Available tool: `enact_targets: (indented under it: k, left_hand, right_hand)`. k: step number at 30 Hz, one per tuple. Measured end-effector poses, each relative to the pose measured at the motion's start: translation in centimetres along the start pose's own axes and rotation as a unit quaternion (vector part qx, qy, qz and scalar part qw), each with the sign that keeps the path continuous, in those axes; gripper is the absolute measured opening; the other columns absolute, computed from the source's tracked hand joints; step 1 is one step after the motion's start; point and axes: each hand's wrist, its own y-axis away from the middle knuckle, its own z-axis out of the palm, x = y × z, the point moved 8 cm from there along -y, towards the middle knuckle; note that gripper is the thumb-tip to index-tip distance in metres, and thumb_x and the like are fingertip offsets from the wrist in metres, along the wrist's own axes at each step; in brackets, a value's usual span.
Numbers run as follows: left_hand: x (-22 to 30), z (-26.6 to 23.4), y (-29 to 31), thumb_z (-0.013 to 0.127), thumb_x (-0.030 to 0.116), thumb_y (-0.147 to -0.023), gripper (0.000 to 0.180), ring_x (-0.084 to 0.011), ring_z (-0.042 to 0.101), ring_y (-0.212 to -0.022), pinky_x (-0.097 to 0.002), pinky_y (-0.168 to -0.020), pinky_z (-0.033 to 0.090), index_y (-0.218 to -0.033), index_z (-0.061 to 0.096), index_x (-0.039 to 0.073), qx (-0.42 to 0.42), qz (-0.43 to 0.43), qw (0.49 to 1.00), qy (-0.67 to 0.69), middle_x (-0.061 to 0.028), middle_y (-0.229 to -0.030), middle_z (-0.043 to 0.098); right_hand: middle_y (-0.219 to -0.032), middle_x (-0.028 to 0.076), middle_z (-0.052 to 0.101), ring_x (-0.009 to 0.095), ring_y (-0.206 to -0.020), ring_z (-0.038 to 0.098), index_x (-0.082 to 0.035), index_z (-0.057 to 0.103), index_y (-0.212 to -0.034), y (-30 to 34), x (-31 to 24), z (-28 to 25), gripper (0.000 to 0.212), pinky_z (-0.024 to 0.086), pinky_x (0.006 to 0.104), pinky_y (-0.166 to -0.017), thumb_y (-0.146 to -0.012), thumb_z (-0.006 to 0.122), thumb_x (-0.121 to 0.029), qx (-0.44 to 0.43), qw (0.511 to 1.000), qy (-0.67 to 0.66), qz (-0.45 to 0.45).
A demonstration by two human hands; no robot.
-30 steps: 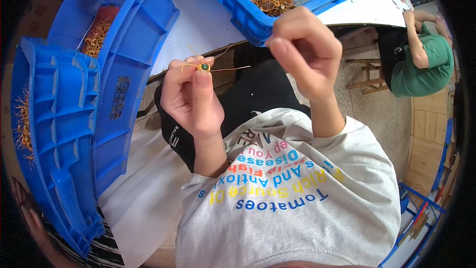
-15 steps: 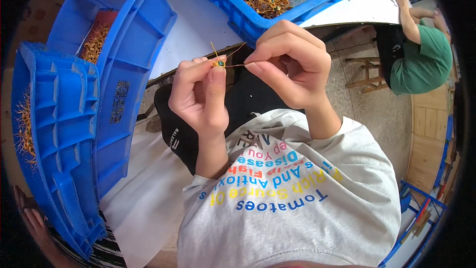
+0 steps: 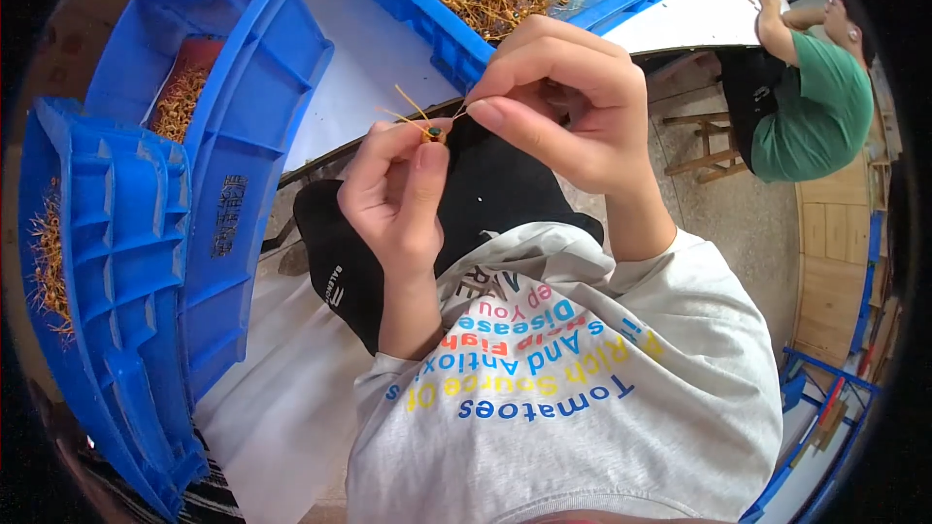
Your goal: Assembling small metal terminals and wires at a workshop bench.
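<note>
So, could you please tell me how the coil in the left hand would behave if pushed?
The coil is probably light, being small enough for the left hand to pinch. Its wires are thin but stick out unsupported, so they are likely springy yet easily bent. It looks round, but those wires would probably keep it from rolling far.

Pale grey T-shirt with multicoloured lettering, black bottoms, white print.
</note>
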Motion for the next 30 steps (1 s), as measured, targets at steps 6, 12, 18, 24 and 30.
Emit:
enact_targets:
  k: [6,12,18,24,30]
  left_hand:
    - [-1.0,-0.1,0.0,0.065,0.001,-0.087,0.013,-0.0138,0.053,-0.074,-0.0211,-0.072,0.04,-0.1,0.065,-0.002,0.007,-0.074,0.996,0.058,-0.0105,-0.095,0.065]
    - [-0.9,-0.7,0.1,0.06,0.005,-0.094,0.021,-0.0157,0.057,-0.088,-0.0257,-0.086,0.043,-0.113,0.062,-0.003,-0.02,-0.043,0.994,0.099,-0.0124,-0.1,0.065]
    - [-0.5,0.1,-0.1,0.061,0.006,-0.094,0.018,-0.0127,0.054,-0.084,-0.022,-0.08,0.041,-0.109,0.064,-0.004,-0.035,-0.016,0.997,0.068,-0.0115,-0.1,0.065]
    - [0.1,0.6,0.2,0.062,0.005,-0.093,0.015,-0.0108,0.051,-0.081,-0.0199,-0.075,0.037,-0.103,0.065,-0.005,-0.019,-0.047,0.999,0.018,-0.0089,-0.097,0.064]
    - [0.1,0.4,0.1,0.062,0.004,-0.092,0.013,-0.0109,0.05,-0.079,-0.0206,-0.074,0.037,-0.101,0.065,-0.005,-0.029,-0.036,0.999,0.011,-0.0069,-0.094,0.063]
  right_hand:
    - [-0.081,0.006,0.062,0.009,-0.061,0.044,0.0,0.07,-0.082,0.0,0.6,0.4,0.008,0.031,0.0185,-0.053,-0.075,0.074,0.001,-0.009,1.0,-0.021,0.016]
    - [-0.081,-0.001,0.061,0.004,-0.052,0.034,-0.004,0.072,-0.088,0.5,1.1,1.1,0.014,0.025,0.018,-0.046,-0.075,0.079,-0.004,0.043,0.994,-0.09,0.04]
    - [-0.084,-0.001,0.062,0.004,-0.054,0.035,-0.005,0.073,-0.09,1.1,2.1,2.3,0.016,0.026,0.0174,-0.047,-0.076,0.08,-0.005,0.027,0.992,-0.107,0.064]
    - [-0.089,0.004,0.062,0.006,-0.063,0.043,-0.001,0.073,-0.096,1.2,2.9,2.4,0.021,0.031,0.0177,-0.053,-0.075,0.079,0.0,0.015,0.992,-0.112,0.064]
    - [-0.089,0.006,0.062,0.008,-0.066,0.047,0.001,0.074,-0.098,1.1,2.3,2.6,0.022,0.034,0.0175,-0.056,-0.076,0.079,0.001,0.003,0.992,-0.11,0.059]
